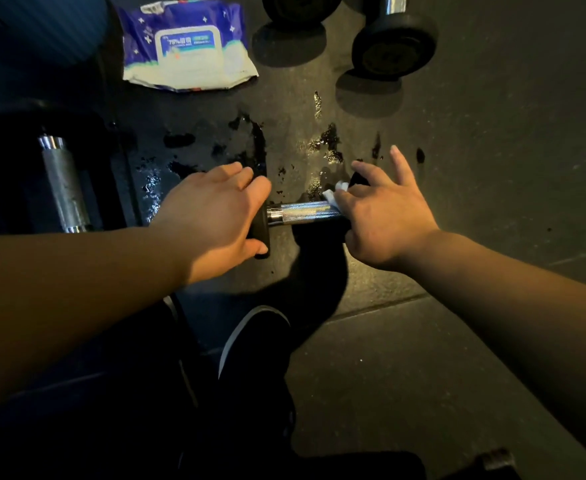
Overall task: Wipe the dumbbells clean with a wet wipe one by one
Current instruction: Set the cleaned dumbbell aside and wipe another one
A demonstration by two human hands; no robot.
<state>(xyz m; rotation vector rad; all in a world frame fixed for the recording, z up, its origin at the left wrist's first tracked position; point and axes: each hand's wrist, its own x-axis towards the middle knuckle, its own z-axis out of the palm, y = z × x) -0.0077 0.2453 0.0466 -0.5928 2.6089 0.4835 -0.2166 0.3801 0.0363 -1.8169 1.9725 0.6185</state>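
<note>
A small dumbbell [303, 211] with a chrome knurled handle and black ends lies crosswise on the dark floor in front of me. My left hand [215, 209] grips its left black end, fingers curled over the top and thumb underneath. My right hand [381, 209] covers the right end and holds a crumpled white wet wipe [334, 194] against the handle's right part. Its index and little fingers stick out forward. The right black end is mostly hidden under that hand.
A blue and white wet wipe pack [187, 46] lies at the back left. Two more dumbbells [393, 39] stand at the back right and another one [63, 183] lies at the left. Wet patches [253, 143] shine on the floor. My black shoe [253, 341] is below.
</note>
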